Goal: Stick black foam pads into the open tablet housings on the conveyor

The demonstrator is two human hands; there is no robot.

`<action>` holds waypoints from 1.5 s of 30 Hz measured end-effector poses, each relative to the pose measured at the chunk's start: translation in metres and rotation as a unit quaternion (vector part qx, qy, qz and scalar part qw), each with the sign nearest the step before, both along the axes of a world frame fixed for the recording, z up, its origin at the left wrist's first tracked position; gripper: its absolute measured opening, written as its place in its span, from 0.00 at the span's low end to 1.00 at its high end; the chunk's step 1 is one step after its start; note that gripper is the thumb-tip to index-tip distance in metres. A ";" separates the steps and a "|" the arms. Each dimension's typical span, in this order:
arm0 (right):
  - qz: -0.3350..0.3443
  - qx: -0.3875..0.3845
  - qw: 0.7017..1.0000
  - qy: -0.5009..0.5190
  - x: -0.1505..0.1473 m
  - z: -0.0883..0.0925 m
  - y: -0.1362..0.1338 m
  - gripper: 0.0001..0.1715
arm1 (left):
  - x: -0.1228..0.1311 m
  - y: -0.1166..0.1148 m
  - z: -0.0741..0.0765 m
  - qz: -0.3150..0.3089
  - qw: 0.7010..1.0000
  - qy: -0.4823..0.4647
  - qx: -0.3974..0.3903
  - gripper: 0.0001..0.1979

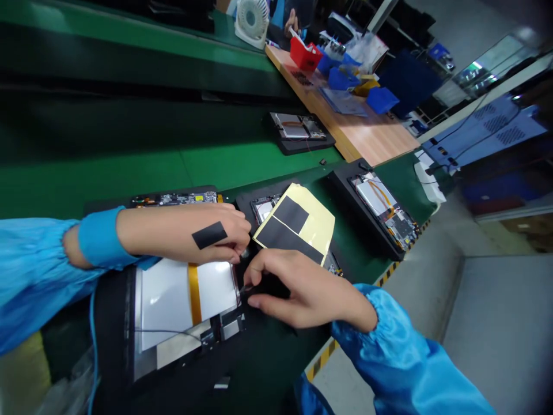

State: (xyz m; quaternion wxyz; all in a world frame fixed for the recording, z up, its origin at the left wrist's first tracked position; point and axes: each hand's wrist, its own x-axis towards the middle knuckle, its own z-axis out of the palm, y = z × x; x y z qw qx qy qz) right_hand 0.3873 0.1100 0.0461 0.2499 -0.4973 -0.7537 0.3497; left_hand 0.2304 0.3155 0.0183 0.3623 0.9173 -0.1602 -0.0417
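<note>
An opened tablet-like device lies in front of me, with a large silver-white battery point(173, 294) crossed by an amber tape strip point(194, 294). My left hand point(222, 233) reaches over the battery's far edge, fingers curled closed at its right corner. What those fingers hold is hidden. A black tape piece point(209, 235) sticks to the back of that hand. My right hand point(298, 288) is at the device's right edge, thumb and fingertips pinched by thin wires. Something small and dark seems to be between them, too small to name. Beyond it lies a yellow backing sheet point(317, 216) with black adhesive pieces point(290, 214).
More opened devices rest on black pads: one on the right point(384, 210), another farther back point(300, 127). A wooden board point(367, 135) bears a red bin point(305, 55) and blue bins point(382, 100). A white fan point(252, 22) stands at the back, near another person's hand point(292, 22).
</note>
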 end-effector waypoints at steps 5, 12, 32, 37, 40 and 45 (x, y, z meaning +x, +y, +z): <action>0.059 0.119 0.991 -0.036 -0.011 -0.019 -0.012 0.04 | -0.002 -0.002 0.001 0.028 1.000 -0.001 0.004 0.14; 0.061 0.231 0.967 -0.086 -0.008 -0.034 -0.029 0.06 | -0.004 0.009 -0.014 0.041 0.999 -0.014 -0.024 0.13; 0.080 -0.157 0.982 -0.063 0.008 0.014 0.047 0.02 | -0.007 0.010 -0.001 0.084 0.996 -0.014 -0.038 0.12; 0.117 -0.182 0.975 -0.056 0.011 0.030 0.049 0.08 | -0.009 0.010 0.003 0.084 0.996 -0.002 -0.039 0.12; 0.149 -0.196 0.967 -0.063 0.013 0.038 0.049 0.09 | -0.009 0.011 0.003 0.087 0.996 0.006 -0.035 0.11; 0.151 -0.180 0.965 -0.119 0.008 0.026 0.055 0.03 | -0.007 0.010 0.002 0.101 0.994 -0.005 -0.036 0.13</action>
